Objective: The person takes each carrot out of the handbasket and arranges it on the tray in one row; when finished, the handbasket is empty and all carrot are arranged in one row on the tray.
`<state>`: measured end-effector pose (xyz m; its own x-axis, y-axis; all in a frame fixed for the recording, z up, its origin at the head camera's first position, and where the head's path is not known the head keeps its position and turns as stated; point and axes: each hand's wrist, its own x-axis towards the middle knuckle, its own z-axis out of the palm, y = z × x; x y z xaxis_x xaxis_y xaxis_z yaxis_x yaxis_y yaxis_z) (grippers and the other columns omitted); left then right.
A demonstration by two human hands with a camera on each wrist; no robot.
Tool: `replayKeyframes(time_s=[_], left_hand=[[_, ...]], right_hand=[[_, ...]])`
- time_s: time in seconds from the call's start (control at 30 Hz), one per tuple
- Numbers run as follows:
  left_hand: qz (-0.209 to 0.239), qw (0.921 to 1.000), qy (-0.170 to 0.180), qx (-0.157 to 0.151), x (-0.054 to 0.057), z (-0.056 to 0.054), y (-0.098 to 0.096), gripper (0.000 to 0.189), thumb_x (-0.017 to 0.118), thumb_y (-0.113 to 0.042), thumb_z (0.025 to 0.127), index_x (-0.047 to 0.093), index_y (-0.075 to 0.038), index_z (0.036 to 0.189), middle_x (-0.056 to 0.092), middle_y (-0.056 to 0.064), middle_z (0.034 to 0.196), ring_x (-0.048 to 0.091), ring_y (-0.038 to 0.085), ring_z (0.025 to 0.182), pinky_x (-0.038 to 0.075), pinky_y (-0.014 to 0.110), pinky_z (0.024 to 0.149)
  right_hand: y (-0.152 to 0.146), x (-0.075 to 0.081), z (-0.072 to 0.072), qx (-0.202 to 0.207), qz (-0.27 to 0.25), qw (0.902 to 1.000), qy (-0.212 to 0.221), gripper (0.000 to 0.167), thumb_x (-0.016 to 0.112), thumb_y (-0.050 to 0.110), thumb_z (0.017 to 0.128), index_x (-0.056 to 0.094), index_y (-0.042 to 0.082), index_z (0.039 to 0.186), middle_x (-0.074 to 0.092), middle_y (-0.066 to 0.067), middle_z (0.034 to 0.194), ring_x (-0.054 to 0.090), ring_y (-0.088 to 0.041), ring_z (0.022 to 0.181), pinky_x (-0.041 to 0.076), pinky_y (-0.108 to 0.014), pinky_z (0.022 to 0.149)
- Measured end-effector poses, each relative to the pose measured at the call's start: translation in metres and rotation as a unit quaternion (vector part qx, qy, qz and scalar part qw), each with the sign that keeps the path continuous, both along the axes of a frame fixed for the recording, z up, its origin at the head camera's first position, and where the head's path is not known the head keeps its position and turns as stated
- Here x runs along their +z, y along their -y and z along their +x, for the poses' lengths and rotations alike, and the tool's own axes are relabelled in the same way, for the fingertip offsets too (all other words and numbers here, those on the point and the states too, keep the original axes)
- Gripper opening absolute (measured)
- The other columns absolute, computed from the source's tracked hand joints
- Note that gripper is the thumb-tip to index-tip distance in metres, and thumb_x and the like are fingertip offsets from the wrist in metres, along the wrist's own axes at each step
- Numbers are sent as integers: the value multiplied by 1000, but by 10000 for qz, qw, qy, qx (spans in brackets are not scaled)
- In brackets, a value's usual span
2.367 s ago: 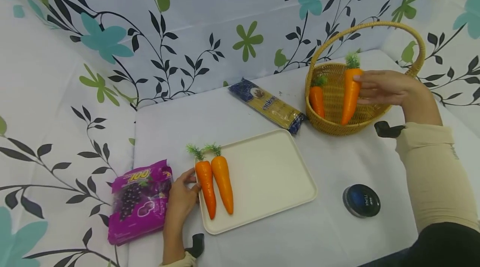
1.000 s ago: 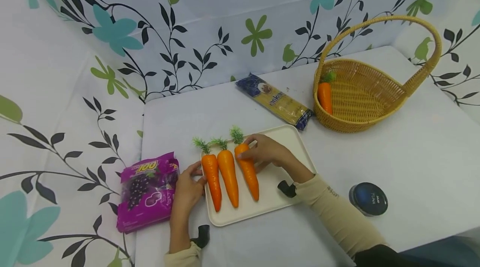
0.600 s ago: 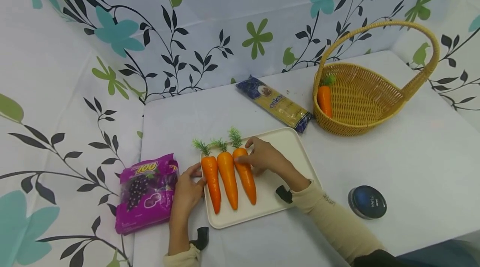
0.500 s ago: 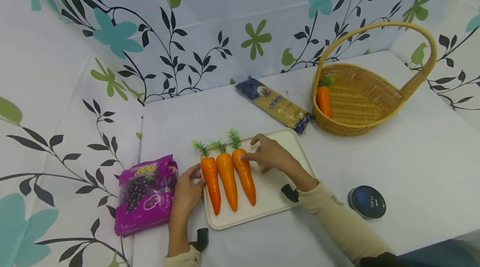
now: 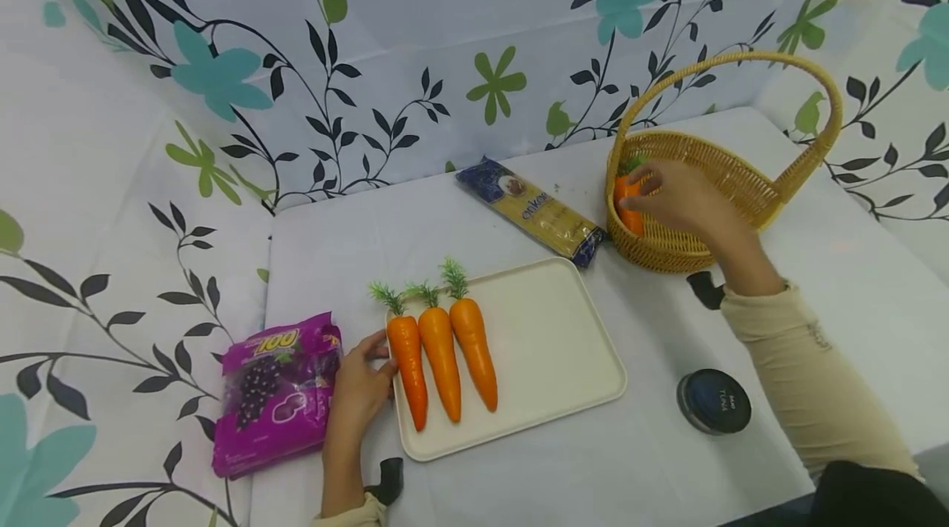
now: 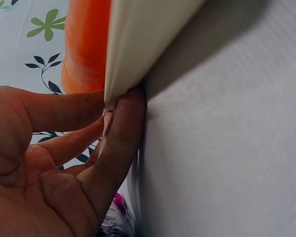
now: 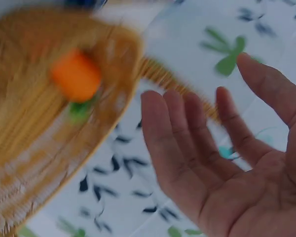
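My left hand (image 5: 362, 383) pinches the left rim of a cream tray (image 5: 544, 338); the left wrist view shows the thumb at the rim's side and a finger beneath its edge. Three orange toy carrots (image 5: 440, 362) with green tops lie side by side on the tray's left part. Over the wicker basket (image 5: 667, 251) is my right hand (image 5: 685, 196), its fingers spread and holding nothing. Inside the basket, at its left wall, another carrot (image 5: 630, 210) leans, partly covered by this hand in the head view. The right wrist view is blurred, with that carrot (image 7: 76, 76) apart from the fingers.
A gold and blue pasta packet (image 5: 530, 210) lies between tray and basket. Left of my left wrist is a purple candy bag (image 5: 278, 395). A dark round tuna can (image 5: 714, 402) stands at the right. The basket's tall handle (image 5: 730, 58) arches over it.
My right hand took a carrot from the basket to the tray, laid it beside the other two, let go, and has returned over the basket. My left hand stays at the tray's rim.
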<state>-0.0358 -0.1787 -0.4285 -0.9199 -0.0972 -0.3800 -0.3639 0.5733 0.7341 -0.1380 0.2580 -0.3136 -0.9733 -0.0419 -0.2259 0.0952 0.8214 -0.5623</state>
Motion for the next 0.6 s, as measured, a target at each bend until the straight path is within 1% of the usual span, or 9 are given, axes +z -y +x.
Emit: replayKeyframes(time_s=[0.03, 0.1, 0.2, 0.27, 0.37, 0.47, 0.5, 0.57, 0.6], left_hand=[[-2, 10000, -11, 6, 0, 0, 0, 50, 60, -2, 98, 51, 1, 148, 60, 22, 122, 59, 19, 67, 53, 31, 61], [5, 10000, -48, -5, 1, 0, 0, 50, 60, -1, 98, 51, 2, 147, 60, 23, 121, 59, 19, 67, 53, 31, 61], [-10, 10000, -88, -13, 1, 2, -1, 50, 60, -1, 97, 51, 3, 146, 61, 23, 120, 59, 19, 66, 53, 31, 61], [-23, 9999, -118, -12, 2, 3, -2, 50, 60, 0, 97, 52, 3, 145, 60, 23, 119, 59, 19, 66, 54, 31, 61], [-44, 9999, -102, -18, 0, 5, -2, 50, 60, 1, 96, 52, 4, 145, 60, 23, 119, 59, 20, 67, 54, 31, 61], [-45, 10000, -43, 22, -1, 7, -2, 50, 60, 1, 96, 52, 3, 146, 61, 23, 120, 59, 20, 68, 54, 31, 62], [-44, 10000, -40, 29, -1, 7, -3, 51, 60, 1, 96, 52, 3, 146, 61, 23, 120, 59, 20, 68, 54, 32, 62], [-46, 10000, -35, 56, 0, 7, -3, 51, 60, 1, 96, 51, 3, 146, 61, 22, 120, 59, 20, 69, 55, 32, 63], [-56, 10000, -24, 73, 1, 7, -3, 51, 60, 0, 96, 51, 2, 147, 60, 22, 121, 58, 20, 69, 55, 32, 63]], right_hand=[[-11, 2, -8, 107, 123, 9999, -47, 41, 66, 21, 101, 55, -4, 132, 57, -33, 128, 55, -48, 114, 49, -60, 91], [-28, 0, -26, 281, 373, 9989, -78, 40, 64, 17, 102, 54, -4, 134, 54, -35, 132, 52, -51, 119, 46, -64, 95], [-46, -9, -50, 617, 544, 9966, -25, 41, 63, 15, 102, 53, -6, 136, 51, -37, 133, 50, -52, 121, 42, -66, 100], [-53, -15, -64, 769, 641, 9949, 115, 43, 61, 16, 103, 52, -6, 139, 50, -38, 135, 49, -53, 123, 41, -66, 102], [-58, -29, -78, 868, 547, 9934, 520, 45, 60, 18, 104, 51, -5, 141, 46, -38, 139, 49, -53, 121, 48, -64, 96], [-59, -38, -85, 757, 314, 9924, 913, 44, 60, 20, 104, 50, -4, 140, 40, -36, 144, 48, -54, 121, 55, -60, 86], [-59, -41, -87, 629, 149, 9925, 1034, 44, 60, 20, 104, 49, -4, 139, 37, -35, 146, 47, -54, 122, 57, -59, 83], [-59, -45, -91, 297, -130, 9921, 1211, 46, 60, 21, 104, 47, -5, 139, 32, -34, 150, 44, -56, 125, 57, -58, 83], [-58, -46, -92, 68, -297, 9909, 1313, 47, 60, 22, 104, 46, -6, 139, 31, -34, 151, 43, -57, 127, 58, -57, 84]])
